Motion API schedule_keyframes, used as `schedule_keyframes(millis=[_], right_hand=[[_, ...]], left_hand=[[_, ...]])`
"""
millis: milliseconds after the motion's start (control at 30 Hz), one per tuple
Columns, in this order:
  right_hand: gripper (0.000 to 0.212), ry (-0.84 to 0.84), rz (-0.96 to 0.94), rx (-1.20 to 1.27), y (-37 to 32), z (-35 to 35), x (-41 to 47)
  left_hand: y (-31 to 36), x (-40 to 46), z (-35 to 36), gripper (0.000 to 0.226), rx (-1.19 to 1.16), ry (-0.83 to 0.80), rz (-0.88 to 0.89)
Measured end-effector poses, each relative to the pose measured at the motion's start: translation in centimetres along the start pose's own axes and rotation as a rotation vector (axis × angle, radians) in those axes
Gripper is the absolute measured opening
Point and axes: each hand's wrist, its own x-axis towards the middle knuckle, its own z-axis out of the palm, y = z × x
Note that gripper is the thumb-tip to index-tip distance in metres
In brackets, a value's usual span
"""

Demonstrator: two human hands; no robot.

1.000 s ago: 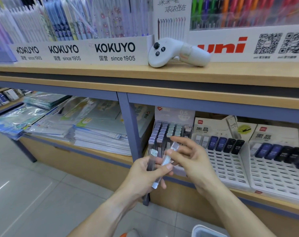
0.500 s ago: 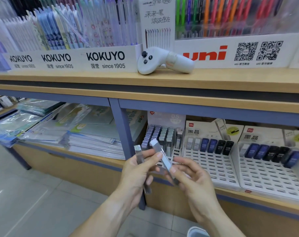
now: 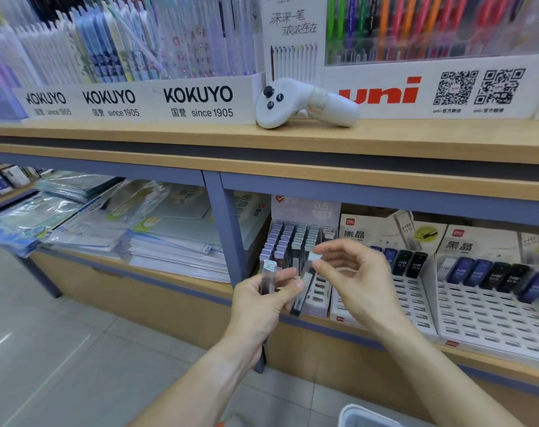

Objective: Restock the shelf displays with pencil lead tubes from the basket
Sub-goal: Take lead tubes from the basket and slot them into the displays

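My left hand [image 3: 262,298] grips an upright clear lead tube [image 3: 267,277] with a pale cap. My right hand [image 3: 351,278] pinches a second lead tube [image 3: 306,280] by its white cap, the dark body hanging down in front of the grey display rack [image 3: 296,241]. That rack on the lower shelf holds several rows of capped tubes. Both hands hover just in front of it. The white basket rim [image 3: 363,416] shows at the bottom edge.
Two white slotted racks [image 3: 493,309] with several dark HB 0.5 lead cases stand right of the grey rack. A blue shelf post [image 3: 228,241] divides off stacked plastic folders [image 3: 157,238]. A white controller [image 3: 302,103] lies on the upper shelf among pen displays.
My right hand has turned its tube from slanted across the left hand to hanging by its cap, and lifted toward the rack. The left hand kept its tube upright.
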Motion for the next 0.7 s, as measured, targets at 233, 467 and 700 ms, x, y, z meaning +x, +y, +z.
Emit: schedule_keyframes(millis=[233,467,700], right_hand=[[0.015,0.208,-0.081,-0.129,2.3,1.6,2.1],[0.014,0.188,-0.148,-0.248,3.9,2.2,2.2],[0.014,0.126,-0.209,-0.297,3.3,1.8,2.6]], left_hand=[[-1.2,0.6,0.1,0.017,0.135,0.033,-0.104],[-2.6,1.8,1.2,0.051,0.269,-0.067,-0.114],[-2.8,2.1,2.2,0.058,0.274,-0.075,-0.128]])
